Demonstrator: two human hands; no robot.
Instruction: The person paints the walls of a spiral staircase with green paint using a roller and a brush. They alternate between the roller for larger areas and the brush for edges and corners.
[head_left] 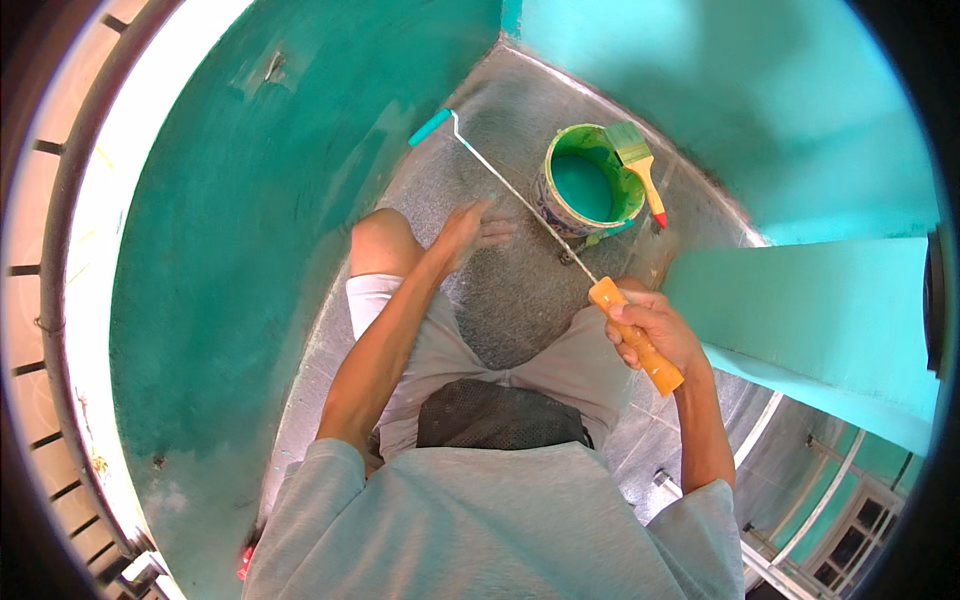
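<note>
My right hand [650, 330] is closed around the orange handle of a paint roller [637, 335]. The roller's long thin rod reaches up and left to a small teal roller sleeve [431, 128], held close to the dark green wall on the left. My left hand [475, 233] hovers near my left knee, fingers stretched out and somewhat blurred, holding nothing. Ahead of me on the floor stands a paint bucket [552, 200] with teal paint inside. A wide paintbrush [640, 165] with a yellow, red-tipped handle rests across the bucket's right rim.
The dark green wall [230, 250] curves along my left, with a metal railing [60, 200] beyond it. Light turquoise walls [800, 130] close in at the front and right. The grey tiled floor [500, 310] lies between. White metal bars [760, 425] show at the lower right.
</note>
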